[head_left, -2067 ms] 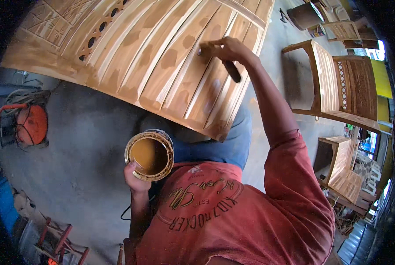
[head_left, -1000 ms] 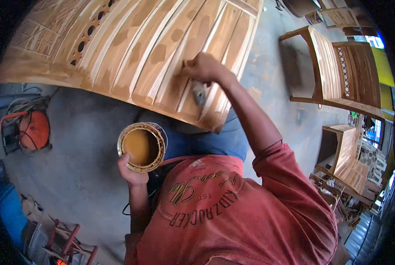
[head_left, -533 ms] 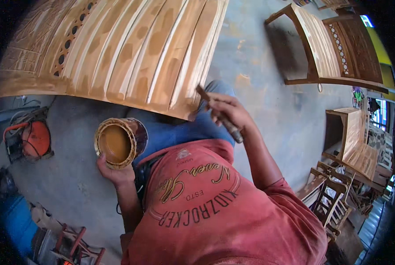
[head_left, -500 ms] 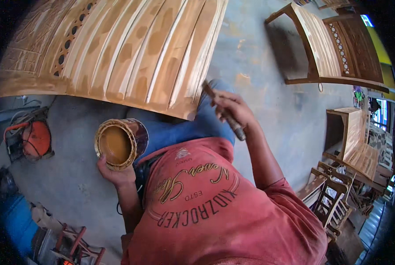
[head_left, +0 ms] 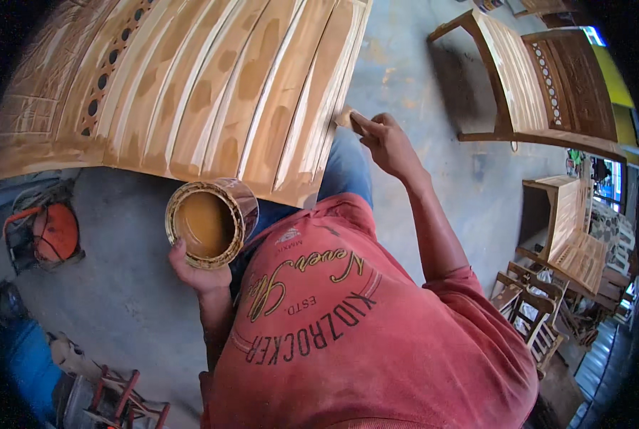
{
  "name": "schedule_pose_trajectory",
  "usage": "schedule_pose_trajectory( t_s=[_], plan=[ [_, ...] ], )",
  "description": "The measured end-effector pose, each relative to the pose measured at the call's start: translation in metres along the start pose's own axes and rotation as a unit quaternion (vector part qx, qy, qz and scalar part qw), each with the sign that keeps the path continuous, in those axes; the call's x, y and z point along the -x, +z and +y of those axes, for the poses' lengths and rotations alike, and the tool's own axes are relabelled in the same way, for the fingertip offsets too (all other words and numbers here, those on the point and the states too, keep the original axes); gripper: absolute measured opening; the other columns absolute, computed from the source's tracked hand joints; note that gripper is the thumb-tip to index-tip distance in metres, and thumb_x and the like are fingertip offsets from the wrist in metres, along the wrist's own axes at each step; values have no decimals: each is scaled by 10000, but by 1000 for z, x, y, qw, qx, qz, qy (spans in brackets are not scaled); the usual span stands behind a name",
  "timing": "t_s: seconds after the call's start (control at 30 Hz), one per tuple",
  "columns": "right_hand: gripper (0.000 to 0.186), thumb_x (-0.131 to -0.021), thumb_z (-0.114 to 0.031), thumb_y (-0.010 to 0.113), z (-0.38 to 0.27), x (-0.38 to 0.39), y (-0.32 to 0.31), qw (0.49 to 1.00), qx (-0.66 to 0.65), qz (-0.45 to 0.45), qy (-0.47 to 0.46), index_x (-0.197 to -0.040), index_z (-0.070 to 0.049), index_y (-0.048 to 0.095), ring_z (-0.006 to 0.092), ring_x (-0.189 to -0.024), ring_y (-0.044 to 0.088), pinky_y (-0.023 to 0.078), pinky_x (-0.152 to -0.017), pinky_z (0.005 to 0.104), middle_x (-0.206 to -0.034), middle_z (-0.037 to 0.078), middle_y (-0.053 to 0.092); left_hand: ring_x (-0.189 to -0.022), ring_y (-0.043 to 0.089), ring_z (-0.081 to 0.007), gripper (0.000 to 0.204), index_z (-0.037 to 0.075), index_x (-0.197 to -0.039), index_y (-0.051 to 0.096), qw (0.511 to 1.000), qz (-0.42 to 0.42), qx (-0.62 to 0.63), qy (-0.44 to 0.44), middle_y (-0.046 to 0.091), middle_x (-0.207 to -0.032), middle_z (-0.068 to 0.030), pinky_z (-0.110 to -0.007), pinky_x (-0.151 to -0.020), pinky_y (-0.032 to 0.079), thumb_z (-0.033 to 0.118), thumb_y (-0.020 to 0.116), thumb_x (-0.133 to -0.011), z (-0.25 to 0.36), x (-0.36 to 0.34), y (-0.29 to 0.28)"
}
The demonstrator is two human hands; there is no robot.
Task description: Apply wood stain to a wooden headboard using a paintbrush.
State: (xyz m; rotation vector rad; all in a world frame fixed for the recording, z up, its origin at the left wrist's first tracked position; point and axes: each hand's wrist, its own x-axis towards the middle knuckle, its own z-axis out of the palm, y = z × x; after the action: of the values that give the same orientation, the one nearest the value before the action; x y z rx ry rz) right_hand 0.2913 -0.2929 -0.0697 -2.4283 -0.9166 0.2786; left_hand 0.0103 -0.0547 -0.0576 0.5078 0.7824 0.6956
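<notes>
Your right hand (head_left: 387,139) has its fingers closed on the brush (head_left: 346,117) at the right edge of the bench (head_left: 212,107); your left hand (head_left: 199,272) grips the can (head_left: 244,204) by the near edge. Darker patches cover much, but pale streaks look uncoated.

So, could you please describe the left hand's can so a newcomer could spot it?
Find the large slatted wooden panel at upper left, then follow its lower edge toward the red shirt. There the left hand grips the round can. Its smeared rim and ochre liquid set it apart from panel and shirt.
</notes>
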Motion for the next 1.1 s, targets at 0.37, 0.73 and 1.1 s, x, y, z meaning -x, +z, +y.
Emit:
schedule_pose_trajectory(
  t_s=[0.37, 0.73, 1.1],
  plan=[
    [318, -750, -14, 589, 31, -101, -5, 985, 137, -67, -81, -1039, -141, 632, 289, -718, 539, 447, -658, 381, -819, 127, 578, -1031, 574, -255, 507, 26, -1243, 466, 999, 13, 30, 3, 574, -1161, -145, -375, -829, 488, 304, 457, -819, -10, -17, 7],
    [302, -811, -295, 602, 8, -149, -15, 983, 69, -150, 75, -945, -34, 678, 160, -501, 474, 450, -526, 318, -642, 92, 582, -1038, 573, -262, 524, 39, -1258, 459, 999, -10, 22, -23, 568, -1172, -149, -373, -822, 495, 314, 465, -812, -15, -26, 11],
    [269, -796, -196, 586, -78, -41, -12, 926, 5, -376, 29, -982, -5, 620, 239, -495, 471, 431, -533, 339, -625, 132, 571, -1036, 575, -265, 537, 41, -1263, 456, 1000, -1, 26, -10, 566, -1186, -145, -386, -839, 486, 329, 461, -811, -15, -17, -17]
  ],
)
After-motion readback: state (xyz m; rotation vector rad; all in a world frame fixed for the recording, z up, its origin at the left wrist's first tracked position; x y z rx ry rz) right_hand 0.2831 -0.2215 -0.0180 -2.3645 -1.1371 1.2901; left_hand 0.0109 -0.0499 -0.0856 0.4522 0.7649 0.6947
